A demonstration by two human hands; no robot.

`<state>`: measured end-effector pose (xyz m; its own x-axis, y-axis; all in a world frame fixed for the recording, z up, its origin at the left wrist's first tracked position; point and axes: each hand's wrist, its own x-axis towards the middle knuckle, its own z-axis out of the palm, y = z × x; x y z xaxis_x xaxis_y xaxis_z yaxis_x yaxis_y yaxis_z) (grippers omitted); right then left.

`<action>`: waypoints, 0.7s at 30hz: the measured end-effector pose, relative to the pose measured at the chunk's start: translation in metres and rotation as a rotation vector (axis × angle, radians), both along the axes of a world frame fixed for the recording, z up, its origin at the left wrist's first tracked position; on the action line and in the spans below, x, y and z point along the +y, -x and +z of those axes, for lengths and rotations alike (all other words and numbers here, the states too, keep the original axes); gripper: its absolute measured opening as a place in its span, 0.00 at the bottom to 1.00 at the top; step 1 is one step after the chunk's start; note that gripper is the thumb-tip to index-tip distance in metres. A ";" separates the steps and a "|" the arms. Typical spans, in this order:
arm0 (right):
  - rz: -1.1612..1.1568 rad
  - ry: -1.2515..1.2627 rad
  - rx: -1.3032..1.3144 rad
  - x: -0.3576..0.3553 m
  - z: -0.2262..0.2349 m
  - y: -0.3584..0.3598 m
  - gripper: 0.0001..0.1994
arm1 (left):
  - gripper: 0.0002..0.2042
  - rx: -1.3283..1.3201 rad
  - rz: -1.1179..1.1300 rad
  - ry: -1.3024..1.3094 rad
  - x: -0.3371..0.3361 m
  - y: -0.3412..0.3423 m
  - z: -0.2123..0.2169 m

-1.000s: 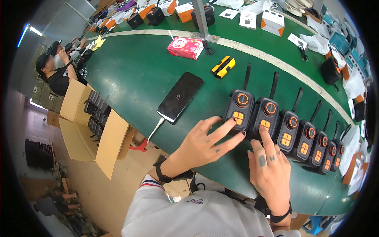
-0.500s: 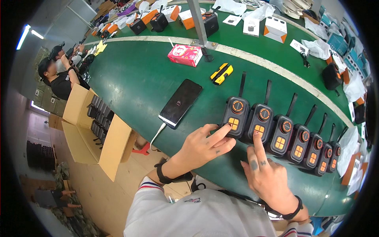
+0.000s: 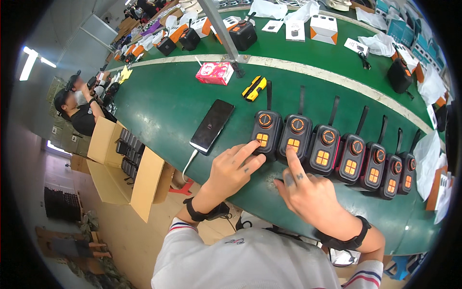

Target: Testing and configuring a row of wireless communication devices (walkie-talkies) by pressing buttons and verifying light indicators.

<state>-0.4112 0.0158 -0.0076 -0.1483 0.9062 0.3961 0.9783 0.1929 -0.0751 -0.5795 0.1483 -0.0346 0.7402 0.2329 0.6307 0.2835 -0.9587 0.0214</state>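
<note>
Head view, sole camera: dark handheld units [image 3: 352, 156] with orange-ringed knobs [image 3: 328, 137], four-part orange button pads [image 3: 323, 158] and black straps [image 3: 334, 111] line the green bench [image 3: 159, 94], centre to right of frame. Left hand [image 3: 226, 171], centre: index fingertip at the pad of the leftmost unit [image 3: 266, 130], other fingers loosely curled, gripping nothing. Right hand [image 3: 310, 192], to its right: index straight onto the pad of the second unit [image 3: 295, 135], the rest folded in, nothing held. Whether any button is actually pressed down: cannot tell.

Risk, my judgement: an off-centre fingertip could catch a neighbouring button, the four sitting so close. A firm push might slide a unit into the next, since neither hand braces a casing.

Count: units in the row, seven; straps, seven; phone [image 3: 211, 126], one, left of the row; white cable [image 3: 189, 161], one, at its lower end; yellow-and-black gadget [image 3: 254, 88], one, and pink box [image 3: 214, 73], one, both upper centre; open carton [image 3: 149, 183], one, left of frame, its dark contents [image 3: 129, 151] too overlapped to count.
</note>
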 end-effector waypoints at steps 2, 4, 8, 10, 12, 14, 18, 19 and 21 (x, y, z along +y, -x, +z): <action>0.006 -0.022 0.010 0.000 -0.003 -0.001 0.10 | 0.16 0.010 0.008 0.012 -0.002 0.000 0.000; 0.009 -0.041 0.017 -0.001 -0.004 0.000 0.09 | 0.17 0.017 0.012 0.027 -0.004 0.001 0.002; 0.013 -0.027 0.040 -0.002 -0.006 -0.001 0.07 | 0.19 0.027 0.044 0.072 -0.009 0.000 0.004; 0.014 -0.026 0.043 -0.002 -0.006 0.000 0.06 | 0.19 0.061 0.065 0.083 -0.010 0.000 0.006; 0.010 -0.032 0.014 -0.002 -0.006 0.001 0.06 | 0.19 0.074 0.093 0.074 -0.011 0.000 0.006; 0.013 -0.026 0.011 -0.003 -0.007 0.001 0.06 | 0.18 0.075 0.098 0.080 -0.013 0.000 0.006; 0.003 0.000 0.002 -0.004 -0.008 0.002 0.07 | 0.17 0.061 0.106 0.098 -0.014 0.000 0.005; -0.003 0.006 -0.001 -0.004 -0.008 0.002 0.07 | 0.17 0.059 0.099 0.104 -0.014 0.000 0.005; 0.011 -0.012 0.018 -0.004 -0.006 0.003 0.07 | 0.17 0.047 0.099 0.080 -0.012 0.000 0.005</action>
